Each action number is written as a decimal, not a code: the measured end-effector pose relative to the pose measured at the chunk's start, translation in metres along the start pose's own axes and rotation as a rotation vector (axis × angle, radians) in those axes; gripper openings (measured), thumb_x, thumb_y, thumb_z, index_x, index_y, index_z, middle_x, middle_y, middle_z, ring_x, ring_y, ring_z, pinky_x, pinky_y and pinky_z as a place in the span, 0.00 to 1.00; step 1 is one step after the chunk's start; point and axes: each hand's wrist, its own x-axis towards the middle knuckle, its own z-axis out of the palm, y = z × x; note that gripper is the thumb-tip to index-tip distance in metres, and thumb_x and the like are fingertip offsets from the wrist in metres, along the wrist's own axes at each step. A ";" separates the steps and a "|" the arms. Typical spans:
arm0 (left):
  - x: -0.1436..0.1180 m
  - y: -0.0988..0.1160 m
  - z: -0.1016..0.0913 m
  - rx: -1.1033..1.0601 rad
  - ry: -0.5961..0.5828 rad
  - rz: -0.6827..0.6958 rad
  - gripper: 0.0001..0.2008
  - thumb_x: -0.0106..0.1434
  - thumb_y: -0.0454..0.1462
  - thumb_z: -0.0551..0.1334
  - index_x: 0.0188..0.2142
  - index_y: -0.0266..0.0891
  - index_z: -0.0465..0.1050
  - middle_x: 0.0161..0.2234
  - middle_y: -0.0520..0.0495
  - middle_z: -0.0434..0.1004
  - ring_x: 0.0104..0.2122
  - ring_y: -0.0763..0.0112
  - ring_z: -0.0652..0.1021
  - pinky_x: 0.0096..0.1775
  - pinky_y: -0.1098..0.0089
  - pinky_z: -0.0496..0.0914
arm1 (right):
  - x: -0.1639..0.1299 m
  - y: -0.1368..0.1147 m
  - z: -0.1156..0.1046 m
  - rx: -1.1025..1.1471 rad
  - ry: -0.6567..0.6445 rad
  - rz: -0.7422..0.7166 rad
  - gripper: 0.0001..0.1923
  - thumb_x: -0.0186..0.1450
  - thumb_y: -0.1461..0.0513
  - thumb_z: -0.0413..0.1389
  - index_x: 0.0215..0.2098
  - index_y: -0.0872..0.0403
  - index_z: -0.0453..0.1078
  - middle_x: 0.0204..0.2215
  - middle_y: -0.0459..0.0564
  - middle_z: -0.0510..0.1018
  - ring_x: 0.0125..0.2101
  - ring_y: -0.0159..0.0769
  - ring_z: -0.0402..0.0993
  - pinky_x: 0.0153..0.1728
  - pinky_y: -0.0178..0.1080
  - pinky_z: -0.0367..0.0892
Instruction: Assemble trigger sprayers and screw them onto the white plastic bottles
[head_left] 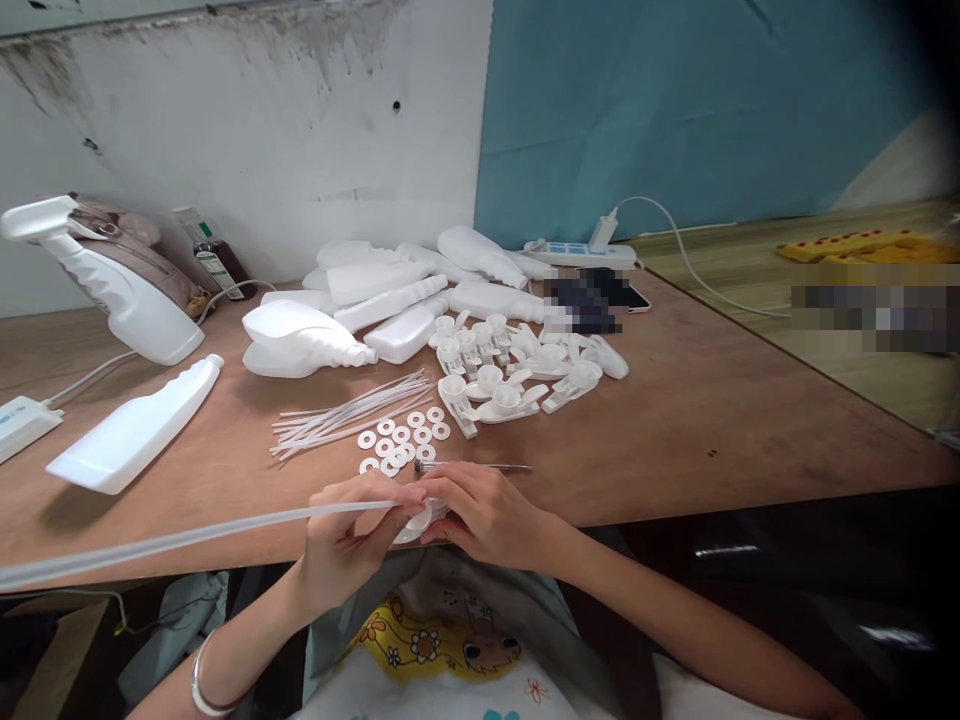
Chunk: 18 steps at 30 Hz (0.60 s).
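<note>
At the table's front edge my left hand (pixel 349 530) pinches a long translucent plastic tube (pixel 225 528) close to its end; the rest of it stretches away to the left. My right hand (pixel 480 515) is closed around a white spray bottle trigger head (pixel 418 522), mostly covered by my fingers. The two hands meet where tube and head come together; whether the tube is seated inside is hidden. Just beyond lie a thin screwdriver (pixel 480 466), several white ring washers (pixel 401 436) and a bundle of thin tubes (pixel 352 412).
More trigger heads (pixel 506 395) lie mid-table, with a pile of white bottles (pixel 390 290) behind. One bottle (pixel 142 425) lies at left near an upright assembled spray bottle (pixel 142 300). A dark glass bottle (pixel 221 262), a power strip (pixel 581 254) and a phone (pixel 615 288) are at the back.
</note>
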 end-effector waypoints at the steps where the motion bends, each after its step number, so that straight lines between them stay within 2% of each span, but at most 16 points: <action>1: 0.000 0.000 0.000 -0.012 -0.006 -0.001 0.12 0.54 0.24 0.62 0.36 0.39 0.72 0.30 0.50 0.78 0.28 0.72 0.77 0.31 0.72 0.72 | 0.000 0.000 0.000 -0.001 0.002 0.001 0.09 0.64 0.62 0.51 0.43 0.56 0.61 0.36 0.53 0.74 0.35 0.37 0.70 0.35 0.38 0.67; 18: -0.002 -0.003 -0.002 -0.043 -0.059 0.018 0.14 0.53 0.22 0.61 0.37 0.39 0.72 0.29 0.48 0.76 0.28 0.73 0.75 0.30 0.73 0.70 | 0.001 -0.002 0.000 0.003 0.014 -0.001 0.09 0.65 0.62 0.51 0.43 0.57 0.62 0.36 0.53 0.74 0.34 0.37 0.71 0.35 0.38 0.68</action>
